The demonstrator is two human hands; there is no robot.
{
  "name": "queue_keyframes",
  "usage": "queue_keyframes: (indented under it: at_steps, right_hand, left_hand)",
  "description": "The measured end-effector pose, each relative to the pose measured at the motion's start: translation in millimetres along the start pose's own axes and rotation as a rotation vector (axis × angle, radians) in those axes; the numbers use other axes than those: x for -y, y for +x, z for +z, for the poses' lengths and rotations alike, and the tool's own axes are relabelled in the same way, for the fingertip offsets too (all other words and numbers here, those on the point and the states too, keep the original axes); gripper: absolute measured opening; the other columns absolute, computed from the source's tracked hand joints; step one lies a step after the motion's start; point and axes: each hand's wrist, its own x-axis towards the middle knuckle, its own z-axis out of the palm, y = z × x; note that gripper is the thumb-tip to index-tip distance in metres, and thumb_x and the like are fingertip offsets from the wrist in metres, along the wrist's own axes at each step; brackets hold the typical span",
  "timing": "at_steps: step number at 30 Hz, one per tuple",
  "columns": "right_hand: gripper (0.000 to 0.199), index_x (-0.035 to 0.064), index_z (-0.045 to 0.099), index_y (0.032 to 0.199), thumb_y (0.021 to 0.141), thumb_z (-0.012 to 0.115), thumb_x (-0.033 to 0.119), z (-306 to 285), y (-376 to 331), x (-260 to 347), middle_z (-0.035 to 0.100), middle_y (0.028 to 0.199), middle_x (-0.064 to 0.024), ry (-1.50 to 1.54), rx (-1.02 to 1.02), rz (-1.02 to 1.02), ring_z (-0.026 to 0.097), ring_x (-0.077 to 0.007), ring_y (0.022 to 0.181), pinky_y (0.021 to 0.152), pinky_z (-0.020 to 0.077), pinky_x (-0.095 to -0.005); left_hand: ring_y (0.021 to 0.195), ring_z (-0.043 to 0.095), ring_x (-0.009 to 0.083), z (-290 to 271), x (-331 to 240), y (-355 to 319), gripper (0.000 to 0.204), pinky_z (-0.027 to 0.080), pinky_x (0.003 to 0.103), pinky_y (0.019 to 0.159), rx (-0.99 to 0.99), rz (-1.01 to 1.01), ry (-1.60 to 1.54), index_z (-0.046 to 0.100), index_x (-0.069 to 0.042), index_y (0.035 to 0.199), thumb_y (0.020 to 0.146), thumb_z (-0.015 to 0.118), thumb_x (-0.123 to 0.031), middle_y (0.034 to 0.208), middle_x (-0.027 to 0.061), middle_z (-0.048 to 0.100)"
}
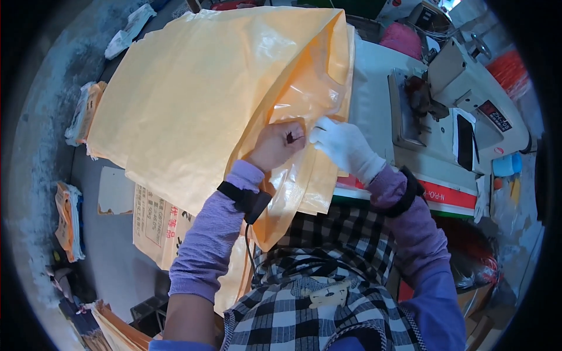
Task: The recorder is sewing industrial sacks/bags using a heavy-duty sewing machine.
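A stack of large yellow woven plastic bags (pixel 175 105) lies across the table, and the top bag's mouth gapes toward the right. Inside that mouth shows a shiny clear plastic liner (pixel 304 93). My left hand (pixel 277 144), bare below a purple sleeve, is curled at the mouth with its fingertips pinched on the liner. Close beside it, my right hand (pixel 345 147) wears a white glove. Its thumb and fingers are also pinched together at the liner, a small gap away from the left. Exactly what lies between the fingertips is partly hidden.
An industrial sewing machine (pixel 468 88) stands on the right with its metal plate (pixel 407 108). Behind it sit a pink bundle (pixel 401 40) and red netting (pixel 508 70). A blue cup (pixel 507 165) is at far right. Folded bags (pixel 69 222) lie along the left.
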Motion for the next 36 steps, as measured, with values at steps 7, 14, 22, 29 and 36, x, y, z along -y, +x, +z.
queue_keyframes:
  at_steps: [7, 14, 22, 29, 36]
  right_hand:
    - [0.016, 0.0078, 0.058, 0.093, 0.077, 0.057, 0.005, -16.4, -10.0, -10.5, 0.056, 0.094, -0.0091, -0.127, 0.15, -0.255, 0.063, -0.0279, 0.087, 0.07, 0.0526, -0.0358]
    - [0.018, 0.0083, 0.06, 0.099, 0.082, 0.054, 0.01, -11.9, -16.8, 15.3, 0.057, 0.091, -0.0094, 0.043, 0.039, -0.154, 0.063, -0.028, 0.083, 0.069, 0.0523, -0.0367]
    - [0.02, 0.0091, 0.058, 0.101, 0.081, 0.057, 0.011, -16.8, -21.7, 7.3, 0.056, 0.092, -0.0095, 0.023, 0.214, -0.237, 0.062, -0.0286, 0.078, 0.065, 0.0516, -0.0369]
    - [0.017, 0.0101, 0.056, 0.093, 0.076, 0.058, 0.008, -2.4, -21.9, 37.7, 0.054, 0.091, -0.008, 0.118, 0.105, -0.274, 0.062, -0.0263, 0.075, 0.061, 0.0516, -0.0367]
    - [0.018, 0.0098, 0.056, 0.094, 0.076, 0.057, 0.007, -7.8, -39.9, 32.6, 0.053, 0.089, -0.0073, 0.044, 0.259, -0.31, 0.063, -0.0248, 0.075, 0.059, 0.0514, -0.0353]
  left_hand:
    - [0.064, 0.057, 0.0269, 10.7, -5.1, -4.5, 0.011, 0.047, 0.033, 0.059, -0.114, 0.117, 0.319, 0.053, -0.007, 0.081, 0.082, 0.065, -0.008, 0.076, 0.0079, 0.056]
    - [0.07, 0.06, 0.0314, 6.2, 2.5, 2.3, 0.013, 0.048, 0.039, 0.061, -0.049, 0.162, 0.332, 0.05, -0.009, 0.081, 0.081, 0.063, -0.012, 0.076, 0.0081, 0.056]
    - [0.074, 0.059, 0.0339, 5.2, 1.9, -0.9, 0.014, 0.049, 0.041, 0.064, -0.058, 0.243, 0.37, 0.052, -0.009, 0.089, 0.087, 0.064, -0.017, 0.085, 0.0101, 0.059]
    - [0.076, 0.06, 0.0333, 7.0, 5.0, -1.0, 0.013, 0.049, 0.04, 0.065, -0.016, 0.236, 0.328, 0.052, -0.008, 0.09, 0.087, 0.063, -0.015, 0.084, 0.0101, 0.057]
    - [0.079, 0.061, 0.0337, 6.2, 5.8, -1.9, 0.012, 0.049, 0.043, 0.066, -0.024, 0.219, 0.319, 0.051, -0.009, 0.088, 0.087, 0.061, -0.017, 0.084, 0.0099, 0.059]
